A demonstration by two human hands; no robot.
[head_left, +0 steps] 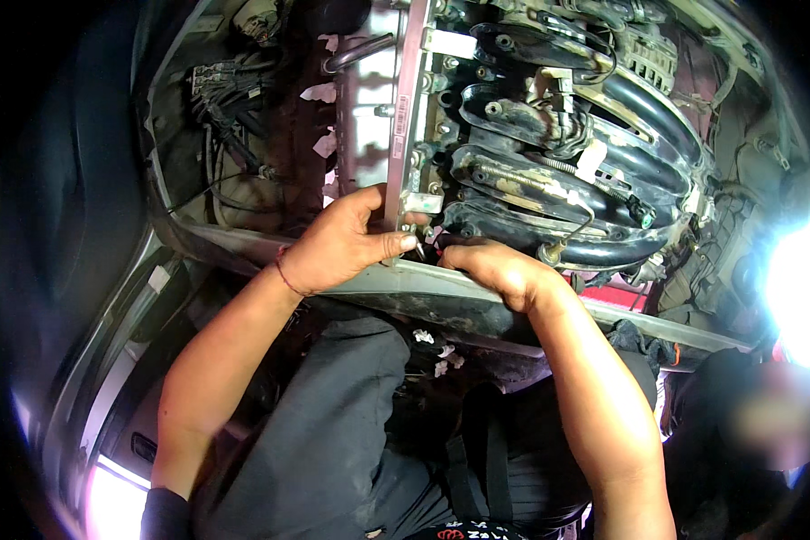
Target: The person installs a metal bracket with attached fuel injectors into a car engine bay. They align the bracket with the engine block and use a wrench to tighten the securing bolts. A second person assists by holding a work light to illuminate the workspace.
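An engine with a black intake manifold (603,162) of curved pipes fills the bay in front of me. Along its left side runs a long, narrow metal rail (407,117) with a label on it. My left hand (337,243) is closed round the near end of this rail, thumb in front and a fingertip showing past its right side. Just right of it, my right hand (495,270) reaches into the gap by the manifold's near end. Its fingers are curled, and whatever they hold is hidden.
A painted body edge (450,281) crosses below both hands. Bundled wiring (229,99) hangs in the left of the bay. A bright lamp (805,292) glares at the right, with another person (738,450) beneath it. White scraps (441,367) lie below the body edge.
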